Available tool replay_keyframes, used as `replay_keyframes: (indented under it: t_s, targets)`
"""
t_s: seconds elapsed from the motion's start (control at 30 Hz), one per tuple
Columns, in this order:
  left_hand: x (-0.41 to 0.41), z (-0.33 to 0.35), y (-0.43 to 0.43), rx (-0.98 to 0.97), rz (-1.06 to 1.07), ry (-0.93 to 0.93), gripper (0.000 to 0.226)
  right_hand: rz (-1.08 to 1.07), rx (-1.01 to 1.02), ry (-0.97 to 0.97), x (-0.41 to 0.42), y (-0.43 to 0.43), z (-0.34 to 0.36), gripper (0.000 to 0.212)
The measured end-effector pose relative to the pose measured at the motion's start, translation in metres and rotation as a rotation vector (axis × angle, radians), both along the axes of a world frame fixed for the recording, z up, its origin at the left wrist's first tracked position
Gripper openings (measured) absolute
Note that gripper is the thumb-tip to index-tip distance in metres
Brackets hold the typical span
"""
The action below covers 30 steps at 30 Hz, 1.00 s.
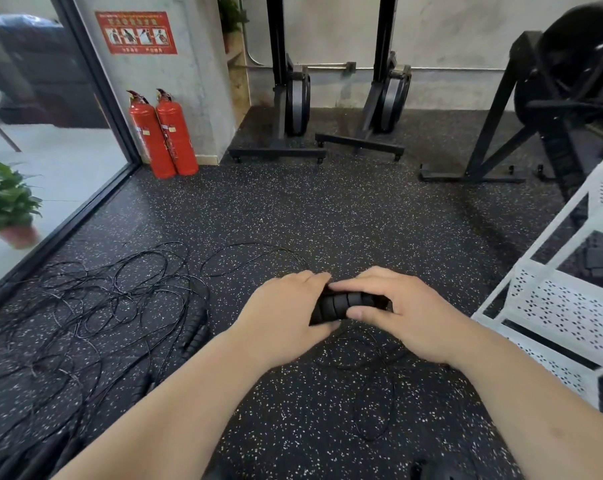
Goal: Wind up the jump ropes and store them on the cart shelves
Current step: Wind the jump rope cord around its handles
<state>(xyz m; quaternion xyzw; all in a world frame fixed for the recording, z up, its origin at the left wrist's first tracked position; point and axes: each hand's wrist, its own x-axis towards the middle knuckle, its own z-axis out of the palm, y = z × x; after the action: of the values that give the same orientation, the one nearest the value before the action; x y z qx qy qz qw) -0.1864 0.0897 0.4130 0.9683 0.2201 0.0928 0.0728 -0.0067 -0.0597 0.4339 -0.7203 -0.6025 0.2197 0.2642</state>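
Both my hands hold a pair of black ribbed jump rope handles [345,304] side by side at the centre of the view. My left hand [286,313] grips their left end, and my right hand [402,306] pinches them from the right with thumb and fingers. The thin black cord [376,379] of this rope hangs down in loops to the floor below my hands. A tangle of several more black jump ropes [96,306] lies on the floor to the left, with handles [196,332] showing among them. The white perforated cart [563,306] stands at the right.
The floor is black speckled rubber [327,209]. Two red fire extinguishers [163,133] stand by the wall, black gym machines [379,98] at the back, a potted plant [6,202] behind the glass wall on the left. Dark items lie on a cart shelf [601,265].
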Motion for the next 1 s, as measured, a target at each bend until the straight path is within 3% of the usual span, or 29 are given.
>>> replay_keyframes:
  t_s: [0.1, 0.23, 0.3, 0.4, 0.53, 0.6, 0.87, 1.0]
  targets:
    - [-0.002, -0.001, 0.001, -0.005, -0.006, 0.001, 0.069, 0.004, 0.009, 0.009, -0.001, -0.001, 0.0, 0.04]
    - [0.002, -0.006, 0.0, 0.173, -0.021, -0.013, 0.076, -0.111, -0.025, 0.074, -0.002, 0.002, -0.002, 0.027]
    - [0.004, -0.004, -0.004, 0.268, -0.028, -0.034, 0.082, -0.219, -0.031, 0.269, -0.005, 0.003, 0.0, 0.021]
    - [0.009, -0.004, -0.011, 0.353, -0.03, -0.054, 0.087, -0.341, -0.122, 0.646, -0.013, 0.005, 0.004, 0.041]
    - [0.013, -0.004, -0.013, 0.353, -0.01, -0.012, 0.064, -0.4, -0.249, 0.877, -0.016, 0.008, 0.0, 0.061]
    - [0.014, -0.001, -0.012, 0.322, -0.016, 0.028, 0.05, -0.389, -0.276, 0.901, -0.015, 0.007, -0.001, 0.066]
    - [0.014, 0.009, -0.023, 0.226, 0.015, 0.097, 0.038, -0.301, -0.295, 0.809, -0.01, 0.002, 0.003, 0.079]
    - [0.01, 0.01, -0.018, 0.132, 0.115, 0.09, 0.033, -0.314, -0.213, 0.691, -0.009, -0.002, 0.001, 0.061]
